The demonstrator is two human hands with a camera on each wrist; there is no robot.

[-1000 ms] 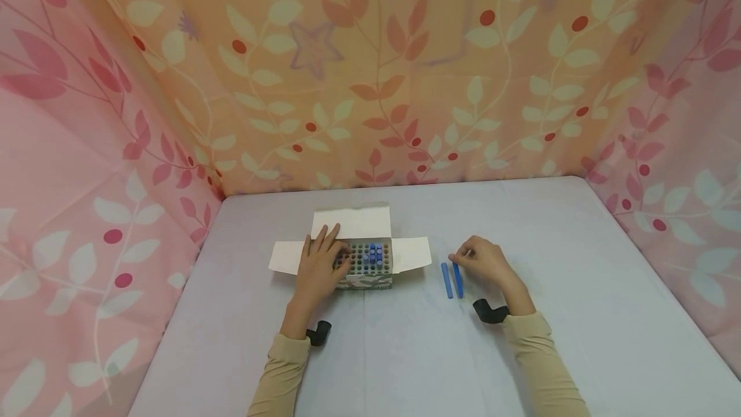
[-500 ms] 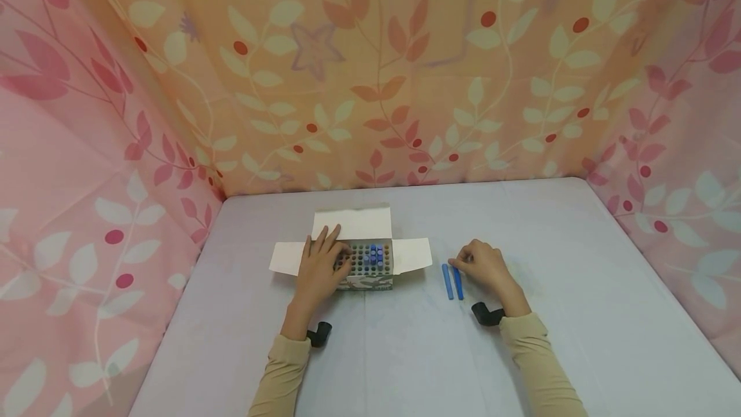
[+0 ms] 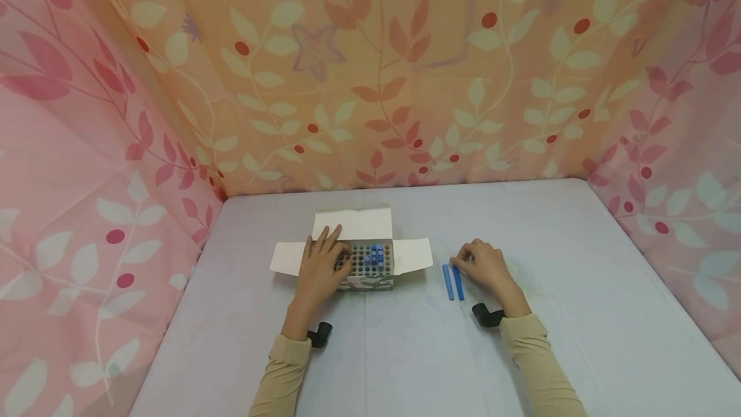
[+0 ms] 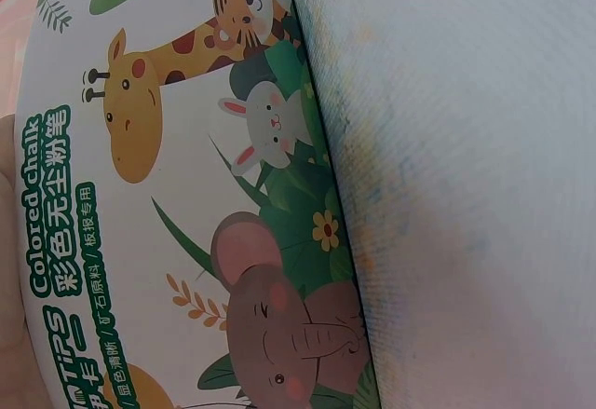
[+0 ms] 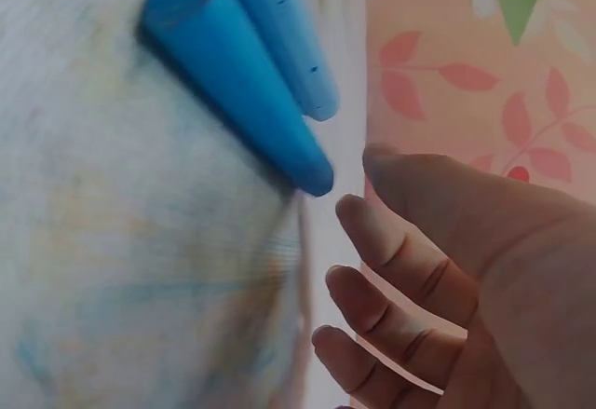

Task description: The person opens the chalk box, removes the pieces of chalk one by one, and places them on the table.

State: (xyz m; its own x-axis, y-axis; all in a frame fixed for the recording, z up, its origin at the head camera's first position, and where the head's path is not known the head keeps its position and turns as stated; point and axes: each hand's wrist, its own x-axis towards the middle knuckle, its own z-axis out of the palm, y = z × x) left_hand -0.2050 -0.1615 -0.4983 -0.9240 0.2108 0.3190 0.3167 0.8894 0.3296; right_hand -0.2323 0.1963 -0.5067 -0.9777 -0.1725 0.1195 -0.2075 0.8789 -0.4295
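White table (image 3: 405, 352) has an open chalk box (image 3: 367, 283) on it, left hand (image 3: 318, 269) resting at the box's 9 o'clock side, fingers spread. Right hand (image 3: 483, 267) sits at 2 o'clock from two blue chalks (image 3: 448, 282), thumb and forefinger narrowly apart, nothing held, tips just off one end. Both chalks lie side by side between the box's 3 and 4 o'clock.

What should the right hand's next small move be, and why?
Probably pinch the closer blue chalk stick by its near end with the right hand: that hand holds nothing, and its wrist view shows a gap to the stick. The left hand rests on the open chalk box.
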